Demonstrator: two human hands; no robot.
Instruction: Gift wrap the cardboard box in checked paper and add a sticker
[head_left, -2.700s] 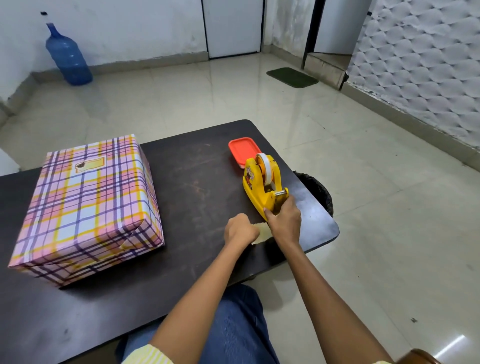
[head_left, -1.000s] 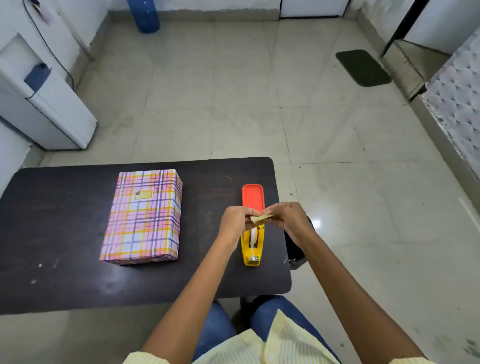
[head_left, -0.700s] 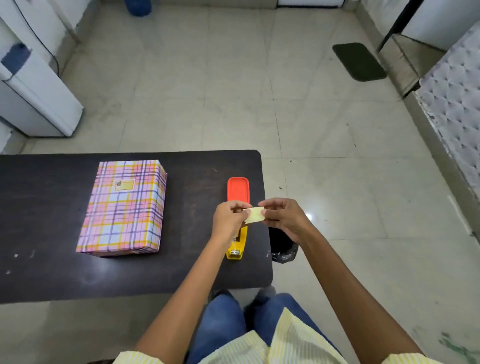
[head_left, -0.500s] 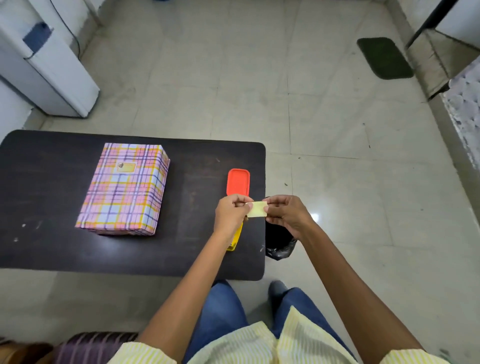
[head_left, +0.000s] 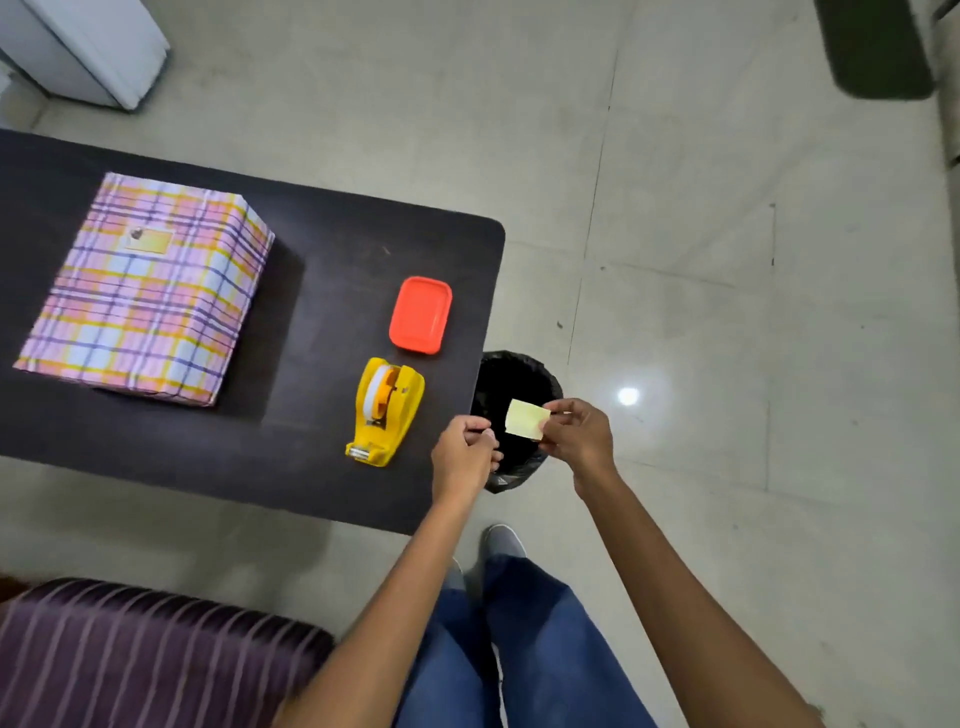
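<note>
Left hand let go, fingers curled, seemingly empty. Right hand alone pinches the pale yellow paper slip over the black-lined bin. Likely cleanup.

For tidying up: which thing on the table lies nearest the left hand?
The yellow tape dispenser; the red lid and wrapped box lie farther from the left hand.

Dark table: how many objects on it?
3: pink checked-paper wrapped box at left; orange plastic rectangular lid near the right edge; yellow plastic tape dispenser beside it, nearer the person. The table runs out of frame at left.
</note>
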